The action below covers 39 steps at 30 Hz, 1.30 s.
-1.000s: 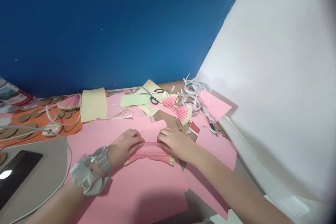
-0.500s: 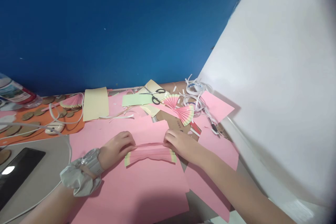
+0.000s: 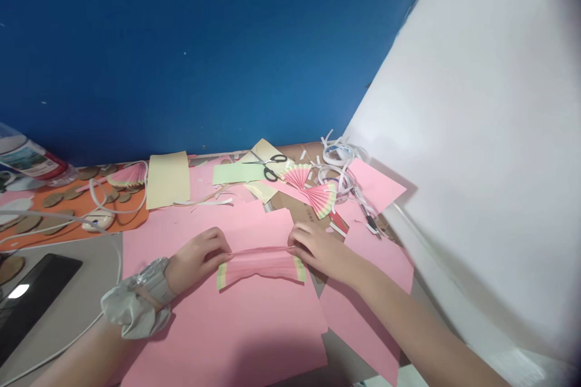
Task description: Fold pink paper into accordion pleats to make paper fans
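A pleated pink paper strip with yellow-green ends lies across large pink paper sheets. My left hand pinches the upper left corner of its far edge, thumb and fingers together. At the upper right corner, my right hand pinches the same edge. The folds along that edge run from one hand to the other, and the near part hangs loose toward me. Beyond my right hand sits a finished-looking pleated paper bow in pink with yellow-green tips.
Black-handled scissors rest on green paper at the back. Tape rolls, white strips and a pen lie back right. Leftward are a yellow sheet, a bottle, a white mouse-like object and a phone.
Both hands keep hold of the pleated strip at its far edge. My fingers have shifted slightly outward along it, and the view has moved a little.
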Each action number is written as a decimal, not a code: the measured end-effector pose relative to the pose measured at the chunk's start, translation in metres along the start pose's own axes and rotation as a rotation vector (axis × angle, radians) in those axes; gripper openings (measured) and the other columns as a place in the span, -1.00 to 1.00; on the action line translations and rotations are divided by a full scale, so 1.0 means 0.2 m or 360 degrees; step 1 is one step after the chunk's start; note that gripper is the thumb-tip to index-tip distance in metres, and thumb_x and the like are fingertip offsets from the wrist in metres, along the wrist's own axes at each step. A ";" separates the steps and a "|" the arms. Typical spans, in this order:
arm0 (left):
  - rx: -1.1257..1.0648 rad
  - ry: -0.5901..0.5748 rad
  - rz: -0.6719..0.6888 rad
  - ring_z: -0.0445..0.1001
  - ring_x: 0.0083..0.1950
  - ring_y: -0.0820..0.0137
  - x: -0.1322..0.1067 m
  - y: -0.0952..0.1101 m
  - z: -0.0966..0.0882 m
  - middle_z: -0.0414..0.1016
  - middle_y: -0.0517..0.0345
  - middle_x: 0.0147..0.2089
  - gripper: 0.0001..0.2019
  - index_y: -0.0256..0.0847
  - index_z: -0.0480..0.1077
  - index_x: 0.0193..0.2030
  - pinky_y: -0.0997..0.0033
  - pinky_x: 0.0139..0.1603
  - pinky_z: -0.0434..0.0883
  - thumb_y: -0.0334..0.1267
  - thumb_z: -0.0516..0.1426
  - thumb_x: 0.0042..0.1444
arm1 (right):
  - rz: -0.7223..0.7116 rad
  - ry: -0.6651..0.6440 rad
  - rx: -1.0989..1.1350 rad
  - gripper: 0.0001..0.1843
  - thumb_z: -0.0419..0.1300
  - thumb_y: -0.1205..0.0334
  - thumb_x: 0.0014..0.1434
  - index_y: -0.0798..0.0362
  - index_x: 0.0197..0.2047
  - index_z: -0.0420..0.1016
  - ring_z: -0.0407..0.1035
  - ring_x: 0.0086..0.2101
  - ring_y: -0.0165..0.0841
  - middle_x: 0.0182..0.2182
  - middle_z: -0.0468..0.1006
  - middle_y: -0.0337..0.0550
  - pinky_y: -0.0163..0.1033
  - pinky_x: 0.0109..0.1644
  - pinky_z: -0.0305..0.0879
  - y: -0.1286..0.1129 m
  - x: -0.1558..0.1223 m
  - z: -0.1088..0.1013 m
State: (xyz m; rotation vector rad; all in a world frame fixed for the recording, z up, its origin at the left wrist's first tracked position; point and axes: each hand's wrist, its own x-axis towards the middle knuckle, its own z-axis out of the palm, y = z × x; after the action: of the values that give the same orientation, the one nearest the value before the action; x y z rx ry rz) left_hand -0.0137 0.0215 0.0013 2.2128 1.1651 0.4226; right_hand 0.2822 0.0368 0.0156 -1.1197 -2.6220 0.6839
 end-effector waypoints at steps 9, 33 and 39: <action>0.0114 -0.0048 0.0174 0.32 -0.20 0.33 0.14 0.08 0.06 0.40 0.09 -0.26 -0.78 -0.15 0.44 -0.25 0.29 -0.12 0.29 -0.23 -0.02 0.22 | -0.0230 -0.0047 -0.0144 -0.86 0.05 0.32 0.25 0.10 -0.34 0.38 0.24 -0.29 -0.32 -0.36 0.39 -0.14 -0.22 -0.20 0.15 -0.11 0.21 0.12; 0.0465 0.0031 0.0363 0.33 -0.09 0.29 -0.10 -0.09 0.01 0.47 0.07 -0.21 -0.72 -0.13 0.41 -0.15 0.23 0.00 0.26 -0.40 -0.09 0.21 | -0.0301 -0.0123 -0.0348 -0.73 -0.07 0.53 0.20 0.08 -0.21 0.40 0.23 -0.21 -0.29 -0.18 0.39 -0.03 -0.19 -0.15 0.19 0.00 -0.05 0.04; 0.0605 0.0123 0.0313 0.28 0.03 0.20 -0.22 -0.11 0.06 0.46 0.10 -0.02 -0.60 -0.06 0.30 0.09 0.12 0.08 0.18 -0.48 -0.07 0.16 | -0.0292 -0.0036 -0.0453 -0.63 -0.10 0.49 0.24 0.12 0.07 0.32 0.20 -0.04 -0.20 -0.04 0.40 0.01 -0.04 0.00 0.20 0.01 -0.17 0.08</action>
State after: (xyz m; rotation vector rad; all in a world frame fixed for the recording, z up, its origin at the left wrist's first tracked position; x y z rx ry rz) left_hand -0.0471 -0.0097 -0.0214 2.6758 1.1468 0.3949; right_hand 0.3011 0.0079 0.0014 -0.9243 -2.8604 0.2949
